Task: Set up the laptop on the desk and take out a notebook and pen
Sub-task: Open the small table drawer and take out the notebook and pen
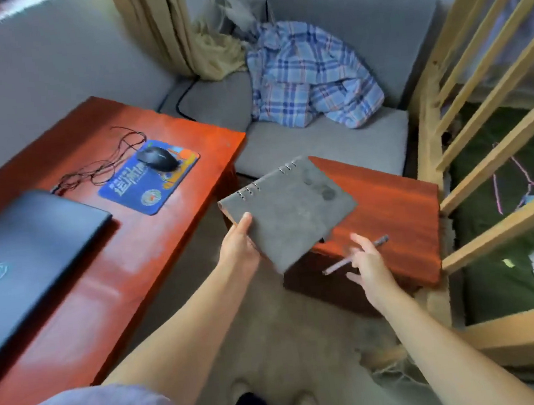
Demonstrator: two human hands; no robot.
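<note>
A grey ring-bound notebook (pixel 289 210) hangs closed in the air over the gap between desk and cabinet, tilted, with my left hand (pixel 238 244) gripping its near left corner. My right hand (pixel 367 262) holds a grey pen (pixel 355 255) above the small red-brown cabinet (pixel 400 209); the fingers are loosely spread around it. A dark laptop (pixel 26 261) lies shut on the left of the red desk (pixel 110 282).
A black mouse (pixel 157 159) rests on a blue mouse pad (pixel 149 177) with a tangled cable behind it. A grey sofa (pixel 325 144) with a plaid shirt (pixel 309 77) stands beyond. A wooden bed railing (pixel 490 161) lines the right side.
</note>
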